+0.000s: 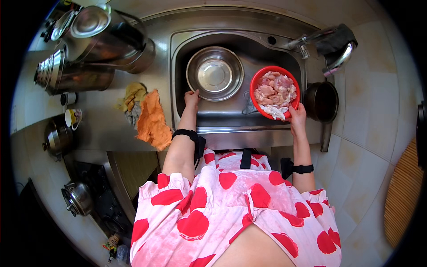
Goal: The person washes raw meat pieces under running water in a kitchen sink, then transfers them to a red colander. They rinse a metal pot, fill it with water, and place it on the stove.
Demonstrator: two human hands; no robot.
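My left hand (191,98) grips the near left rim of a round stainless steel bowl (236,83), which is at the left of the steel sink (230,115). The bowl looks bare inside apart from reflections. My right hand (297,115) holds the near right rim of a red plastic basin (252,96) over the sink's right side. Pieces of raw meat (275,88), apparently chicken, fill the basin, with a pale white piece by the near rim. Part of a dark mesh-like item (248,107) shows beside the basin; the rest is hidden.
A faucet (343,55) with dark cloth on it stands at the right rear, above a dark pot (322,101). Orange (153,120) and yellowish (135,95) cloths lie left of the sink. Large steel pots (110,40), a cup (73,117) and a stove (103,193) are farther left.
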